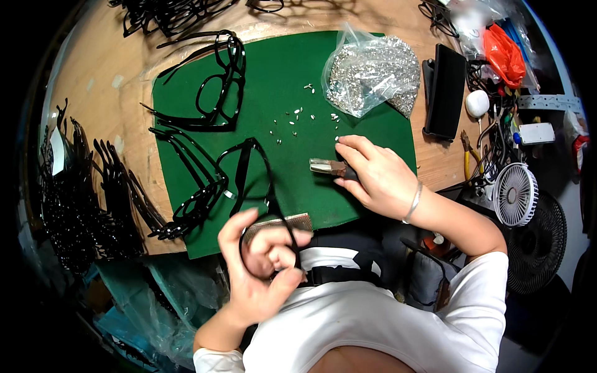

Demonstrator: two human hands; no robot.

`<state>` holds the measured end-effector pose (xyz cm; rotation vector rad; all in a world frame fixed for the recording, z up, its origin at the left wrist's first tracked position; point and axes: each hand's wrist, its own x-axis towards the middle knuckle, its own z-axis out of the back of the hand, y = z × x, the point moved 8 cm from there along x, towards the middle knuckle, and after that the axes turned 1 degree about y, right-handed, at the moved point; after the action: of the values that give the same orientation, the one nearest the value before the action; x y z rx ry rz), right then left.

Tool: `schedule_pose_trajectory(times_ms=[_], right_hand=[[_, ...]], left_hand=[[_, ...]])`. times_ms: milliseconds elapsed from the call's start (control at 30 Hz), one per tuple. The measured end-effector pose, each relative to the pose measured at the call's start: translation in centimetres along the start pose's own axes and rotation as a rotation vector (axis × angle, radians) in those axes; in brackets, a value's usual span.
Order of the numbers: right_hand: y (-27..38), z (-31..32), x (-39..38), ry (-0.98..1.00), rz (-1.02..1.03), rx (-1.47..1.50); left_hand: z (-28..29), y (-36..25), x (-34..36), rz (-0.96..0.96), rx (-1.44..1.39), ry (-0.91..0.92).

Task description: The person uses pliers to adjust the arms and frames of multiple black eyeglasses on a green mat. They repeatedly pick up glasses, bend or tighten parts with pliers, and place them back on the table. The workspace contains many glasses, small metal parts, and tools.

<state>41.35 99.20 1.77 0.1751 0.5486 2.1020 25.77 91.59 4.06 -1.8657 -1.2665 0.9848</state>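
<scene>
One glossy black eyeglass frame [294, 238] sits gripped in the blurred left hand [264, 267], by the counter's near edge [443, 179]; the right hand [380, 178] clasps metal-nosed pliers [328, 166], handles mostly hidden.

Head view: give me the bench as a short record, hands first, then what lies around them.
Left hand: holds a black eyeglass frame; fingers blurred
Right hand: holds pliers, tip pointing left
Work surface: green mat on a wooden table
Mid-mat: scattered small silver pieces
Mat, far right: clear plastic bag of silver pieces
Mat, left: more black eyeglass frames
Right of mat: black case, white fan
</scene>
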Motion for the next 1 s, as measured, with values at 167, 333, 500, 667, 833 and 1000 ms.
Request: schedule_pose_trajectory(times_ms=[167, 333, 500, 667, 833, 1000], right_hand=[[-1.9, 1.9, 1.7, -0.037, -0.107, 0.144], [-3.8, -0.1, 2.9, -0.116, -0.173, 0.122], [-3.6, -0.4, 3.2, -0.042, -0.171, 0.097], [-4.4, -0.8, 3.2, 0.092, -0.256, 0.241], [-3.0, -0.9, 3.3, -0.034, -0.236, 0.043], [-1.6, -0.3, 2.8, -0.039, -0.176, 0.12]], left_hand=[[0.4, 0.5, -1.4, 0.128, -0.059, -0.105], [-1.1, -0.1, -0.1, 0.139, -0.287, 0.001], [-0.7, -0.2, -0.9, 0.272, -0.383, 0.05], [-0.6, -0.9, -0.8, 0.09, -0.292, 0.027], [-1.6, 0.2, -0.5, 0.283, -0.084, -0.05], [-1.6, 0.2, -0.3, 0.177, -0.003, -0.038]])
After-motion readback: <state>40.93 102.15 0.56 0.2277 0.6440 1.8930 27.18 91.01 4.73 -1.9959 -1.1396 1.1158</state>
